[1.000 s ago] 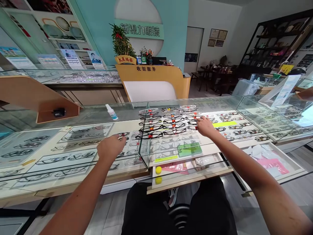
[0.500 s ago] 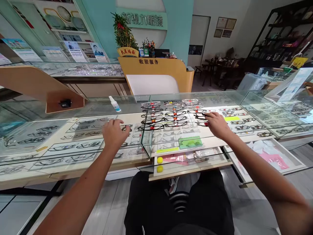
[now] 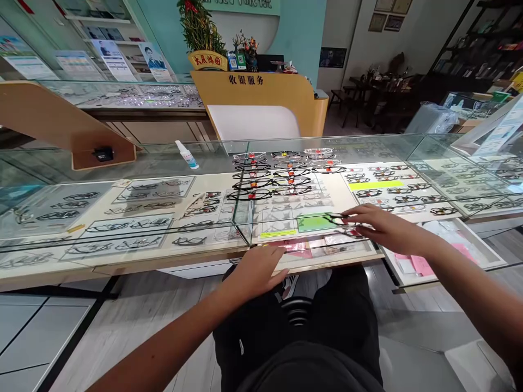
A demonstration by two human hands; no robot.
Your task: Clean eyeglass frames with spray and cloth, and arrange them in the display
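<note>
Several frames [image 3: 129,226] lie flat on printed cards across the left part of the glass-cased surface [image 3: 53,277], in rows under the glass. Spray bottle [image 3: 187,155] stands on top of the case, toward the back, left of the center divider. Left hand [image 3: 255,272] sits low at the front edge, near the person's black shorts [image 3: 327,321], palm down, fingers spread and loose, pinching nothing. Its fingertips are just beside a pink paper [image 3: 292,247] lying in the middle drawer. Further in, tagged frames [image 3: 291,174] stand in stacked rows at center back, most with small red tags, well apart from both hands. Green card [image 3: 312,223] lies flat in the front of the center section. Right hand [image 3: 388,228] reaches in from the right, fingers curled forward, pinching black frames [image 3: 341,220] that stick out past the fingertips just above the green card. Frames are held off to the left of the hand, folded or open is hard to tell. Possibly a second pair lies right under them, too blurred to say. Yellow strip [image 3: 370,185] sits on the right section behind the hand, among more frames. Open drawer [image 3: 482,256] with pink and white papers is at far right, below the case.
</note>
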